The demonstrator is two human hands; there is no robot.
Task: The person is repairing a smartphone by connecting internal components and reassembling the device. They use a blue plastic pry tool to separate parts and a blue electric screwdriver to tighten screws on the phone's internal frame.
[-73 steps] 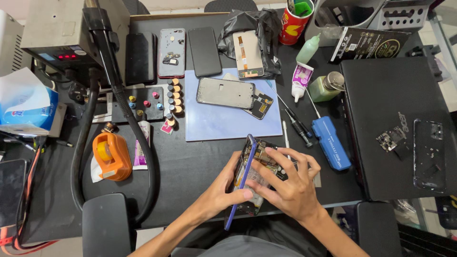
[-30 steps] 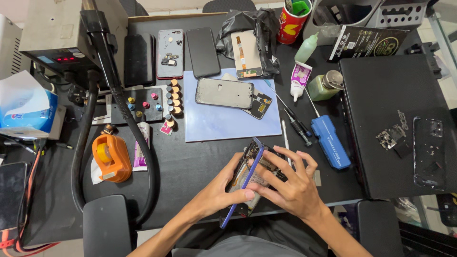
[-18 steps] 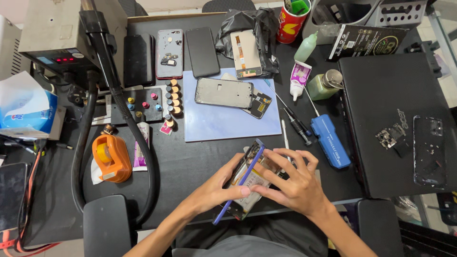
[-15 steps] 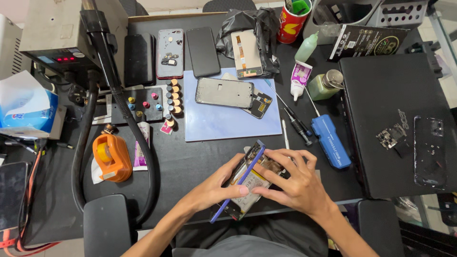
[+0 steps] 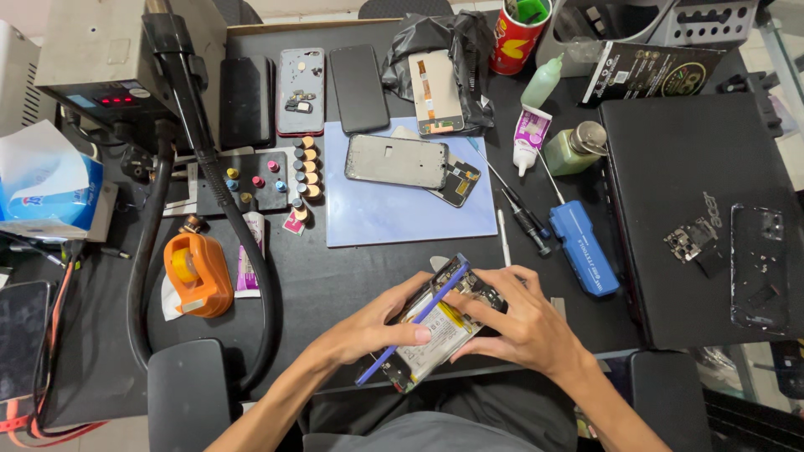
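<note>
An opened phone (image 5: 435, 331), its blue frame edge glossy and its battery face a dull silver-white foil, sat between the left hand (image 5: 377, 322) and right hand (image 5: 523, 322) over a matt black bench (image 5: 352, 268). A smooth pale-blue mat (image 5: 402, 213) carried a bare metal-grey phone frame (image 5: 396, 161). Beside it lay a blue plastic case (image 5: 584, 247), slightly shiny. The orange tape dispenser (image 5: 197, 274) looked like smooth moulded plastic. A laptop lid (image 5: 695, 201) showed a matt black finish, and a glossy dark back cover (image 5: 758, 266) rested on it. White tissue paper (image 5: 38, 159) rose from a cardboard box (image 5: 54, 197).
</note>
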